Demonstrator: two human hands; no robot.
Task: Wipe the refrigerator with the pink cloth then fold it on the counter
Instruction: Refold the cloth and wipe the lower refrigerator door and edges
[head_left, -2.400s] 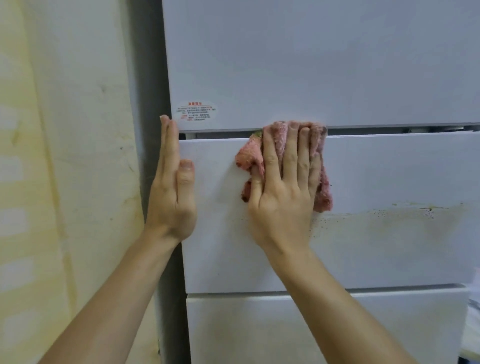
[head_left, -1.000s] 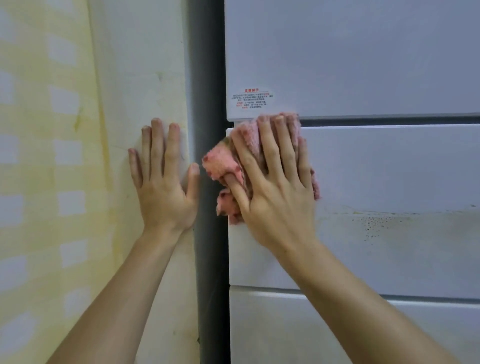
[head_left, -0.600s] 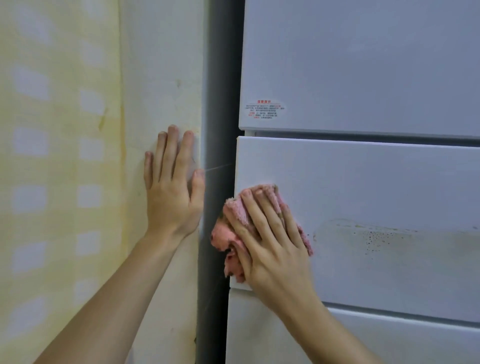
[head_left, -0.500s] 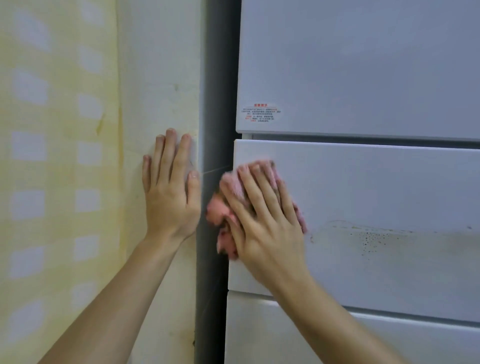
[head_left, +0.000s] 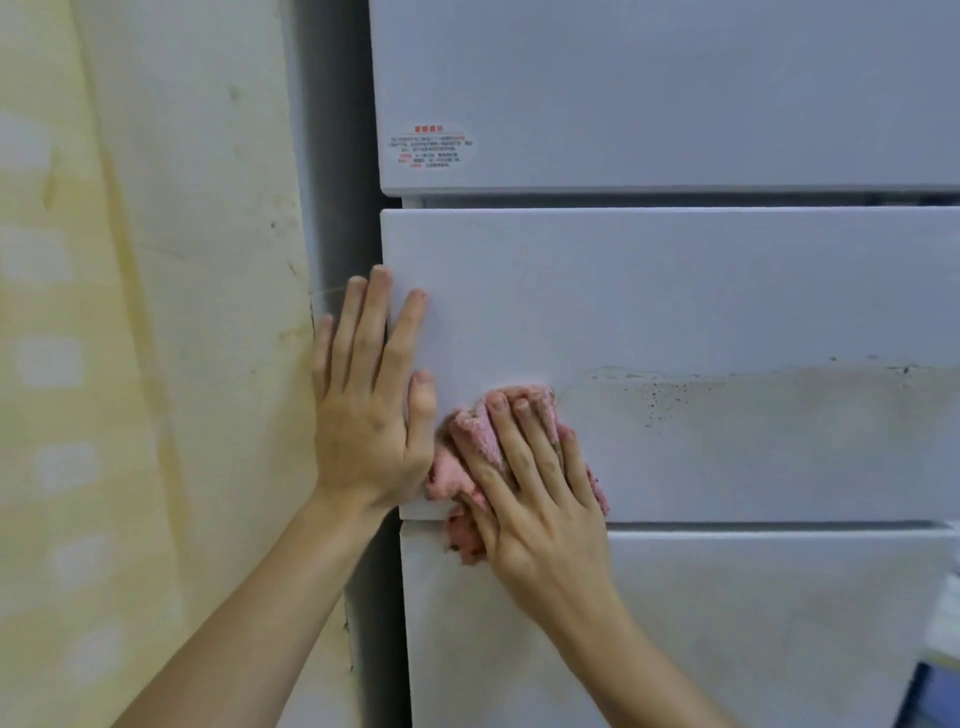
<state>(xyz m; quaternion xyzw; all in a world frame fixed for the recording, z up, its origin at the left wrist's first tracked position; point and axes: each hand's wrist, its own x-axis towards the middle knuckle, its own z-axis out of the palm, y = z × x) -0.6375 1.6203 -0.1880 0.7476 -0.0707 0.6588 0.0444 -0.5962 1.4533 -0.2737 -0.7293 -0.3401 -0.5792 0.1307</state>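
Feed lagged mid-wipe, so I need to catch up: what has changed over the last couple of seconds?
The left hand moved off the wall and now lies flat on the left edge of the middle door. The right hand slid the pink cloth down to that door's bottom-left corner, pressing it flat. The stained band to the right is unchanged.

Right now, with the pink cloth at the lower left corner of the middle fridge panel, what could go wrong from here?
1. The speckled stained band lies right of the pink cloth; strokes staying at this corner may miss it.
2. The cloth is bunched under the right hand and overlaps the gap below the panel; an edge could catch there.
3. The left hand rests flat on the panel's left edge and may leave prints.
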